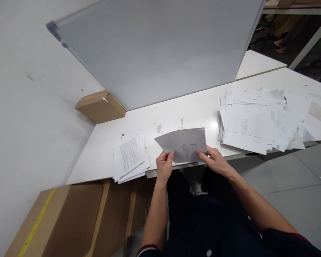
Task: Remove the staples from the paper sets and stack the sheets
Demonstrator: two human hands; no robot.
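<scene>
Between my two hands I hold a printed sheet of paper (187,144), tilted up over the front edge of the desk. My left hand (165,165) pinches its lower left side, thumb on the near face. On the right side, my right hand (214,160) grips it the same way, with the thumb across the face. Whether it is one sheet or several together, I cannot tell. Left of my hands lies a small stack of printed papers (131,157). A larger, untidy pile of papers (251,123) is spread on the right of the desk.
A whiteboard (160,50) leans along the back of the white desk (96,153). One cardboard box (100,107) sits at the desk's back left corner; an open cardboard box (56,217) stands below on the left. Chair parts and a person's foot (281,49) show at the far right.
</scene>
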